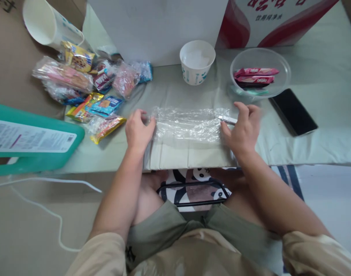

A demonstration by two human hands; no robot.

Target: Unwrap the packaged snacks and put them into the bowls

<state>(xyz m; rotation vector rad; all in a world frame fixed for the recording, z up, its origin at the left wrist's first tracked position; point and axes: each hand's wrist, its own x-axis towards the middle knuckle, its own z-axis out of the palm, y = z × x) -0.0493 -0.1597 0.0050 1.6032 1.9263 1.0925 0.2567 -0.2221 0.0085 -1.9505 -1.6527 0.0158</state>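
Head view, centre of frame: clear plastic bag (pixel 189 124) lying flat and crinkled on pale cloth (pixel 316 126). Left hand (pixel 139 130) at bag's left end, fingers curled, pinching the edge. Right hand (pixel 243 128) at bag's right end, fingers bent down onto the plastic beside a small white strip (pixel 227 119). Upper left: heap of wrapped snacks (pixel 86 88). Upper centre: white paper cup (pixel 197 61). Upper right: clear bowl (pixel 281 76) with red wrapped bars (pixel 255 75); black phone (pixel 293 111) just beside it
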